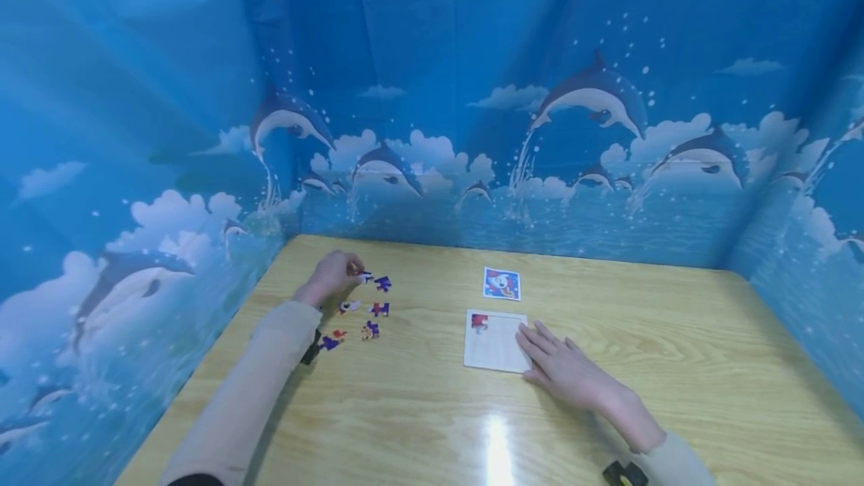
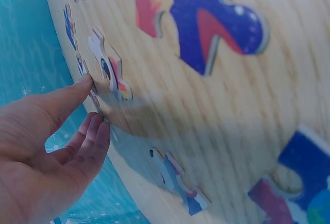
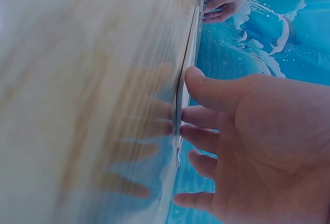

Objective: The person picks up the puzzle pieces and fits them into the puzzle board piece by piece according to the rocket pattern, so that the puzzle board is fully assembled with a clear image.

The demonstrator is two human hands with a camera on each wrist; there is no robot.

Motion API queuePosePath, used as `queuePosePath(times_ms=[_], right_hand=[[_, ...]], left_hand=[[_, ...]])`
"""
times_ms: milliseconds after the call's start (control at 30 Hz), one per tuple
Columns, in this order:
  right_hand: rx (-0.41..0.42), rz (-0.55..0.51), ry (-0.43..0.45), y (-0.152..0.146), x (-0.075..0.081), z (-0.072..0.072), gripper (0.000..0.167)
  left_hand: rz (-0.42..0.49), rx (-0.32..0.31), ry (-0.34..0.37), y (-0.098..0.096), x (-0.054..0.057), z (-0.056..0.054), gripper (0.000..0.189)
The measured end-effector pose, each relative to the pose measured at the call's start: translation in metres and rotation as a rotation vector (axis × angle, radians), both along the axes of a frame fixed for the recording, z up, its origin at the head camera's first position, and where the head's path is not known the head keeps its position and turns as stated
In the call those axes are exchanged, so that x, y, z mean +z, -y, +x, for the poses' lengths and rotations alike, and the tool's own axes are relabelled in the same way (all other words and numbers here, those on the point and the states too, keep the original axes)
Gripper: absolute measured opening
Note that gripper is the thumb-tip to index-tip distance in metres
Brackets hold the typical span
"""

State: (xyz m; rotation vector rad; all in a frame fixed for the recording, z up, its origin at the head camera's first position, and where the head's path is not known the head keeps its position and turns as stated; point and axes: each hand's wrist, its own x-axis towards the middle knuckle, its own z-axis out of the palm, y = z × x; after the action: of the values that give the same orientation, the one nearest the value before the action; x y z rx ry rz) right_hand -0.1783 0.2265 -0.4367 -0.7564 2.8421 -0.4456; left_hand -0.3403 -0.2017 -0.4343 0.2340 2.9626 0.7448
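Note:
My left hand is at the far left of the table, thumb and fingertips closing round a small jigsaw piece, which they mostly hide in the left wrist view. Close by lies a purple jigsaw piece. My right hand rests with spread fingers on the right edge of a pale square puzzle board; in the right wrist view its thumb is at the board's edge. One red jigsaw piece sits in the board's upper left corner.
Several loose pieces lie nearer me on the left, among them a white-and-orange piece, a red-and-purple piece and a blue-and-red piece. Behind the board lies a small picture card. A blue dolphin curtain surrounds the wooden table.

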Motion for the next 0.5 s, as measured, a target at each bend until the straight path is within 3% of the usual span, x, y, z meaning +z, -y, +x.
queuePosePath(times_ms=[200, 500], right_hand=[[-0.003, 0.011, 0.002, 0.001, 0.000, 0.000, 0.060], [-0.006, -0.004, 0.012, 0.000, 0.001, 0.001, 0.060]], left_hand=[[-0.013, -0.010, -0.002, 0.002, -0.001, -0.002, 0.020], [0.141, 0.036, 0.057, 0.013, -0.003, -0.004, 0.022]])
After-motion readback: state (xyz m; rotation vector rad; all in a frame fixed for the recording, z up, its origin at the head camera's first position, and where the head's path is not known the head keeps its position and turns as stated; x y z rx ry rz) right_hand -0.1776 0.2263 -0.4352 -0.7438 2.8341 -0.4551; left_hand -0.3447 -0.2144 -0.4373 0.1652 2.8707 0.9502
